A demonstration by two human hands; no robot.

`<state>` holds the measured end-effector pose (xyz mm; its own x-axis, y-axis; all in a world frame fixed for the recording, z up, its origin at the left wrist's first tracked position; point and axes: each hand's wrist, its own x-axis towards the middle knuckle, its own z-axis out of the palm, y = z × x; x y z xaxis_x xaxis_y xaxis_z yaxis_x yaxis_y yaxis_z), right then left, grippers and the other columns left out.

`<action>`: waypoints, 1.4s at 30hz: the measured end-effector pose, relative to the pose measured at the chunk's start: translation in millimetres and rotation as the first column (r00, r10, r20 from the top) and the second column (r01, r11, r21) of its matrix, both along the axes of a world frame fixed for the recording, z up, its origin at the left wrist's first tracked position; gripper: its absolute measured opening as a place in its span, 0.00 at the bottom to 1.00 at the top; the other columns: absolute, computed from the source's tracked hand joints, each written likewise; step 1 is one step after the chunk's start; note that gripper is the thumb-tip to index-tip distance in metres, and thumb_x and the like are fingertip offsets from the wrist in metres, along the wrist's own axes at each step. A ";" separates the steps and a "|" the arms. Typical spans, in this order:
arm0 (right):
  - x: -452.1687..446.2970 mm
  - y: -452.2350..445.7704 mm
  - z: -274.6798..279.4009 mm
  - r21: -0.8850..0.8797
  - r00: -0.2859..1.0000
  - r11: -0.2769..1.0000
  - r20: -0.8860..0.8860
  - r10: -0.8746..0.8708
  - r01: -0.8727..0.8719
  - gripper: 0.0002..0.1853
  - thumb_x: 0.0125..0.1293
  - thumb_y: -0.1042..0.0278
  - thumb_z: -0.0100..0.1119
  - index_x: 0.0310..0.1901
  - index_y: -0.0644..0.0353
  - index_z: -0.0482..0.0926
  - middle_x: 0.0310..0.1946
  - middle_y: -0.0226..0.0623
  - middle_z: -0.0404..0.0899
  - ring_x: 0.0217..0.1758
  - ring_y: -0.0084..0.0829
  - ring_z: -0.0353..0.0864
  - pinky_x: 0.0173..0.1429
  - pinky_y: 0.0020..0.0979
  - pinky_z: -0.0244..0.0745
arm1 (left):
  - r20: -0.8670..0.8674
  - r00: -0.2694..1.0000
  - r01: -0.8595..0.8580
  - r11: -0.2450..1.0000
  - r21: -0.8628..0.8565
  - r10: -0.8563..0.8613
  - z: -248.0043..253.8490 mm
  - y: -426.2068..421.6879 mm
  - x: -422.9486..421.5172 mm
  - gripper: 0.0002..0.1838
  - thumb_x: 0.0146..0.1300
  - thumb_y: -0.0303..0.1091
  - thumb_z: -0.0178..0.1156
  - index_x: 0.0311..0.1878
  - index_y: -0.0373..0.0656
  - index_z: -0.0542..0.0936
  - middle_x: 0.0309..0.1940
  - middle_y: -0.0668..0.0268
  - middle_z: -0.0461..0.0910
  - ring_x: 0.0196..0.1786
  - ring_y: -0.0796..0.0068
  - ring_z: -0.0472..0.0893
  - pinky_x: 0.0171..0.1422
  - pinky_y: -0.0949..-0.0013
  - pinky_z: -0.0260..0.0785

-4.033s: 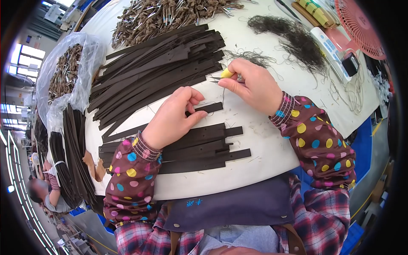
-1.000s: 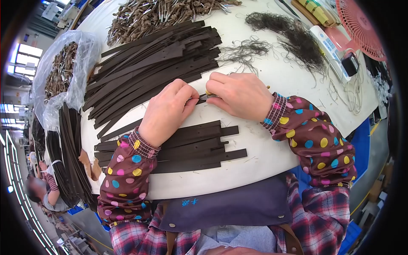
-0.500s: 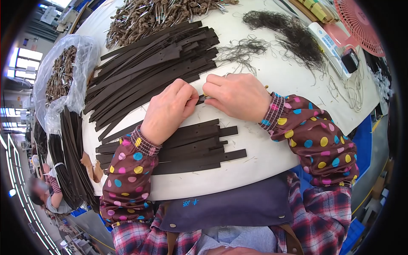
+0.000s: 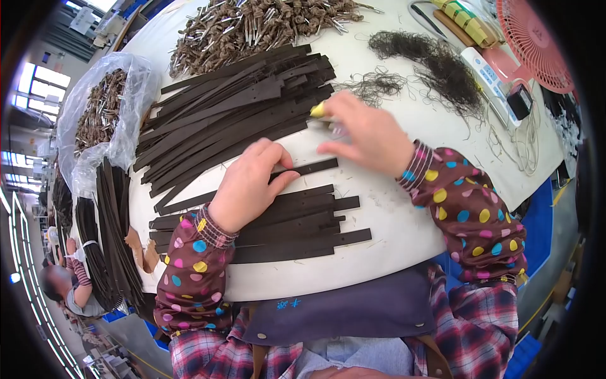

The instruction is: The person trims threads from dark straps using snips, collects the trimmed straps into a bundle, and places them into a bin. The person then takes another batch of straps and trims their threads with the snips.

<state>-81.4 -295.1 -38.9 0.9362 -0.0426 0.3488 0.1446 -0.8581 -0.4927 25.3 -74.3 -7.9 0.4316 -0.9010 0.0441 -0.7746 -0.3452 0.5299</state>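
My left hand (image 4: 252, 183) is closed on a dark brown strap (image 4: 319, 166), pinched between thumb and fingers; its squared end sticks out to the right. Above and to the right, my right hand (image 4: 366, 136) is raised off the table and smeared by motion. In its fingers is a small yellow-ended tool (image 4: 317, 110), with a blurred metallic part beneath; its exact kind I cannot make out. Below my left hand lies a row of dark straps (image 4: 284, 218), several with narrow tabs at their right ends. A larger pile of straps (image 4: 233, 107) lies beyond both hands.
Brown knotted cords with metal tips (image 4: 252, 28) are heaped at the back. More fill a clear plastic bag (image 4: 142, 76) at left. Dark loose threads (image 4: 435, 60), a power strip (image 4: 489, 72) and a pink fan (image 4: 536, 44) are at right. A person (image 4: 76, 284) sits far left.
My right hand has moved away from the strap end, up and to the right, and the yellow-ended tool now shows. My left hand still holds the strap. The view has shifted slightly.
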 end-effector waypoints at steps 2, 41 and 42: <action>-2.8 7.8 3.0 -0.038 0.994 0.995 -0.069 0.089 -0.092 0.24 0.61 0.56 0.67 0.53 0.56 0.71 0.46 0.37 0.75 0.42 0.42 0.82 0.41 0.37 0.79 | -0.198 0.979 0.080 0.988 0.131 -0.053 16.0 2.6 0.6 0.07 0.60 0.31 0.67 0.38 0.41 0.79 0.33 0.59 0.77 0.37 0.60 0.79 0.40 0.63 0.72; -17.0 14.6 11.0 -0.091 0.993 0.989 -0.041 0.114 -0.117 0.18 0.63 0.57 0.65 0.45 0.58 0.71 0.38 0.35 0.73 0.32 0.37 0.79 0.34 0.36 0.75 | -0.143 0.984 -0.113 0.993 -0.029 0.107 -3.2 -0.5 0.3 0.07 0.65 0.27 0.59 0.44 0.35 0.77 0.32 0.58 0.79 0.33 0.65 0.80 0.40 0.66 0.73; -16.9 16.5 10.4 -0.132 0.992 0.983 -0.027 0.123 -0.125 0.17 0.63 0.57 0.65 0.43 0.58 0.71 0.37 0.35 0.72 0.31 0.37 0.79 0.34 0.36 0.75 | -0.137 0.985 -0.112 0.992 -0.051 0.104 -7.0 0.0 1.5 0.07 0.66 0.26 0.57 0.44 0.34 0.78 0.30 0.61 0.78 0.32 0.70 0.78 0.38 0.69 0.72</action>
<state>-98.3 -278.6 -28.5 0.9377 0.1200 0.3260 0.2458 -0.8924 -0.3785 26.8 -74.3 -14.9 0.5315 -0.8466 0.0301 -0.6551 -0.3883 0.6481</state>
